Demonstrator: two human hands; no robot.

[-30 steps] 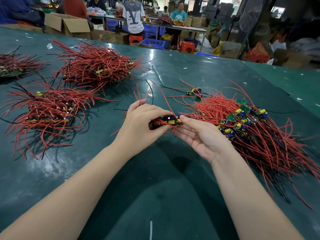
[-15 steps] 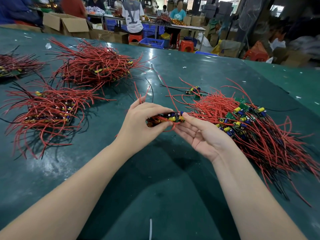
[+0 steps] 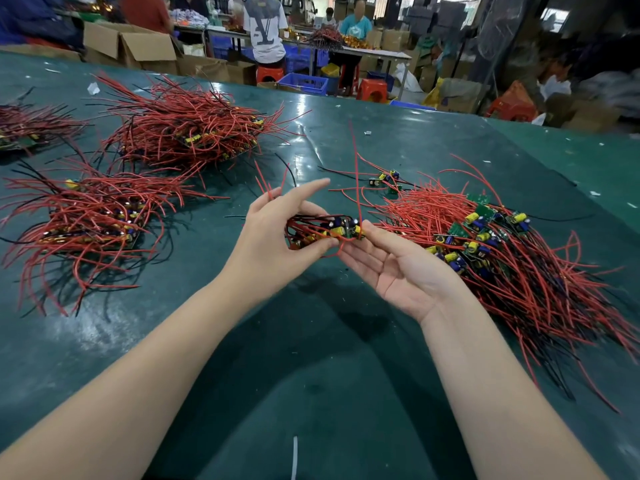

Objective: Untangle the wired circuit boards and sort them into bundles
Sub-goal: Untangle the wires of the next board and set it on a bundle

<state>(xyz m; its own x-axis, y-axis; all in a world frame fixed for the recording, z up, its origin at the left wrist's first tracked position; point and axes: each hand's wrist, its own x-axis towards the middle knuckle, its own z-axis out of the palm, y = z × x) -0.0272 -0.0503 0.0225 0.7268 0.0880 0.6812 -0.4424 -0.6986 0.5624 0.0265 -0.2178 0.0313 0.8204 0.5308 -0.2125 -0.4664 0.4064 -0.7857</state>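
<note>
My left hand (image 3: 273,233) holds a small stack of circuit boards (image 3: 329,230) with red wires just above the green table, thumb curled under the stack and index finger stretched out. Palm up, my right hand (image 3: 398,268) touches the right end of that stack with its fingertips. A large tangled pile of boards with red and black wires (image 3: 491,244) lies to the right. Sorted bundles lie at the left (image 3: 93,220) and far left-centre (image 3: 187,133). A loose board (image 3: 384,178) sits beyond my hands.
The green table (image 3: 311,341) stretches ahead to a far edge. Another bundle (image 3: 24,126) lies at the far left edge. Cardboard boxes (image 3: 138,46), blue crates, red stools and several people at tables stand beyond the table.
Both hands lifted slightly with the stack. My left index finger has straightened out, and a red wire now stands up from the stack's right end.
</note>
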